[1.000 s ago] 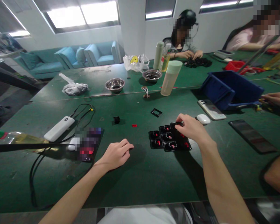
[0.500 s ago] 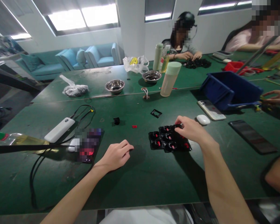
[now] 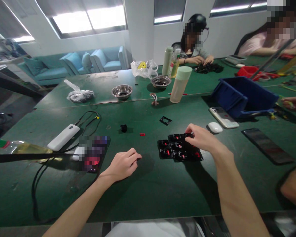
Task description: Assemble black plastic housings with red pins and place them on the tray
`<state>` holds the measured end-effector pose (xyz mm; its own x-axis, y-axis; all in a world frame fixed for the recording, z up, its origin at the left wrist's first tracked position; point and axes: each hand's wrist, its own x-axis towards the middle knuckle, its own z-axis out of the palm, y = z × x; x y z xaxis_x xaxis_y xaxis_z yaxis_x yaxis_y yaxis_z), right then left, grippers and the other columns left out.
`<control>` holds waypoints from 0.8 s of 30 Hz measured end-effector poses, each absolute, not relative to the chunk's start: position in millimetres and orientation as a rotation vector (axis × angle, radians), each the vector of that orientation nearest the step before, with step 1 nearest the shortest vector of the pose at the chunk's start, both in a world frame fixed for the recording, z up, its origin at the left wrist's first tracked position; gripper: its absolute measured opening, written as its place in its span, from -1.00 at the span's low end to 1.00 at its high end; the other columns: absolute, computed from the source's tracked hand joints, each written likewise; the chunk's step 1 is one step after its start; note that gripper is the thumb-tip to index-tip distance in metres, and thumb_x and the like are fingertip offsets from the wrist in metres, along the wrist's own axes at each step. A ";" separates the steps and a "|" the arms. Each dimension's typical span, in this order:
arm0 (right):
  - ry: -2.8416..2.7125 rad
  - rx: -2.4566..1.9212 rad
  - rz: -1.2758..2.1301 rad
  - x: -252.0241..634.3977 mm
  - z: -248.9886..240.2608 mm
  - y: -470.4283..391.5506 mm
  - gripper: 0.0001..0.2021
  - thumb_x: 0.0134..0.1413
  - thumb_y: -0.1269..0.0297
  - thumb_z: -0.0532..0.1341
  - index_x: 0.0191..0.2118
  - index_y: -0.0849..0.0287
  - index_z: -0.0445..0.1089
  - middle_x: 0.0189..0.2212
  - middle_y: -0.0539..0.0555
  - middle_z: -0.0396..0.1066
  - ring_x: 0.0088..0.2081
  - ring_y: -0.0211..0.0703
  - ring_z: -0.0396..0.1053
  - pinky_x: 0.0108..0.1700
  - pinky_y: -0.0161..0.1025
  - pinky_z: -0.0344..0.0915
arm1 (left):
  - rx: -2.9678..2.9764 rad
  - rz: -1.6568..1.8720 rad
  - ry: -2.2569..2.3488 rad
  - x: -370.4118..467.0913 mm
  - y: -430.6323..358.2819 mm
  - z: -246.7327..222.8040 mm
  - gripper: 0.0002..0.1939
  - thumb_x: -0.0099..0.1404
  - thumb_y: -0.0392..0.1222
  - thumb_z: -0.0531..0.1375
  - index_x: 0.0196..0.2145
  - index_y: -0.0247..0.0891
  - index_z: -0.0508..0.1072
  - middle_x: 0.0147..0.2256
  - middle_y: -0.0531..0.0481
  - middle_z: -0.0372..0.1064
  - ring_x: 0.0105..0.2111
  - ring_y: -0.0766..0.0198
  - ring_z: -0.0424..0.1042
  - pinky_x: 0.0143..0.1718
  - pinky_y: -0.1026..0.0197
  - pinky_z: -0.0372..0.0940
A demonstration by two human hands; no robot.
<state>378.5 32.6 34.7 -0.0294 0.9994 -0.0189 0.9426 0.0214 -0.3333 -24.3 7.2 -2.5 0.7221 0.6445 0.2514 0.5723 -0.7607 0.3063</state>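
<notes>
Several black square parts with red pieces inside (image 3: 179, 145) lie side by side on the green table (image 3: 148, 194). My right hand (image 3: 199, 138) is at the far right corner of this group, its thumb and fingers closed on one black part. My left hand (image 3: 124, 163) rests on the table to the left of the group, its fingers curled; whether anything is under them is hidden. Beyond the hands lie a small red piece (image 3: 142, 134), a small black block (image 3: 123, 128) and a black rectangular frame (image 3: 165, 120).
On the right are a blue bin (image 3: 244, 95), a white case (image 3: 215, 127) and two phones. A tumbler (image 3: 181, 84) and metal bowls (image 3: 122, 92) stand farther back. A power bank (image 3: 63, 137), cables and a bottle are on the left. Other people sit around the table.
Both hands keep nearly the same place and pose. At the right edge, another person's hand has shifted slightly beside the blue bin.
</notes>
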 end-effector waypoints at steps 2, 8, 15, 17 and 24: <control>-2.073 -2.012 0.385 379.1 34.4 32.5 -0.83 0.08 0.27 0.19 -0.17 0.07 0.37 -0.16 0.12 0.56 -0.19 0.01 0.51 -0.15 -0.11 0.39 | 2.716 0.514 0.973 -24.0 7.1 -1.9 -0.75 0.46 -0.33 0.08 -0.03 -0.20 0.51 -0.14 -0.03 0.50 -0.33 0.31 0.49 -0.29 0.27 0.33; -2.055 -1.997 0.442 380.9 37.1 31.8 -0.61 0.09 0.25 0.21 0.07 0.11 0.43 -0.05 0.17 0.59 -0.13 0.05 0.56 -0.09 -0.10 0.45 | 2.716 0.526 0.975 -23.9 6.9 -1.7 -0.75 0.45 -0.34 0.09 -0.02 -0.20 0.51 -0.14 -0.02 0.49 -0.33 0.30 0.49 -0.30 0.26 0.33; -2.032 -1.997 0.452 379.2 43.7 31.4 -0.62 0.12 0.23 0.20 0.06 0.15 0.44 -0.03 0.20 0.57 -0.24 -0.02 0.54 -0.16 -0.11 0.46 | 2.717 0.521 0.964 -24.1 7.2 -3.0 -0.74 0.46 -0.34 0.09 0.00 -0.21 0.51 -0.12 -0.03 0.49 -0.30 0.28 0.51 -0.28 0.24 0.34; -2.035 -2.008 0.437 378.2 46.2 31.3 -0.64 0.14 0.23 0.19 0.05 0.15 0.43 -0.01 0.20 0.55 -0.24 -0.03 0.53 -0.16 -0.11 0.46 | 2.719 0.502 0.973 -23.5 7.2 -2.9 -0.74 0.45 -0.35 0.10 0.00 -0.20 0.51 -0.13 -0.02 0.49 -0.30 0.28 0.51 -0.28 0.25 0.33; -2.043 -2.001 0.385 371.6 53.2 35.7 -0.71 0.18 0.25 0.17 0.00 0.14 0.43 0.00 0.19 0.51 -0.19 -0.02 0.53 -0.10 -0.09 0.44 | 2.714 0.411 1.014 -21.6 6.3 -1.8 -0.73 0.44 -0.34 0.10 -0.01 -0.17 0.51 -0.12 -0.01 0.48 -0.29 0.27 0.51 -0.27 0.24 0.32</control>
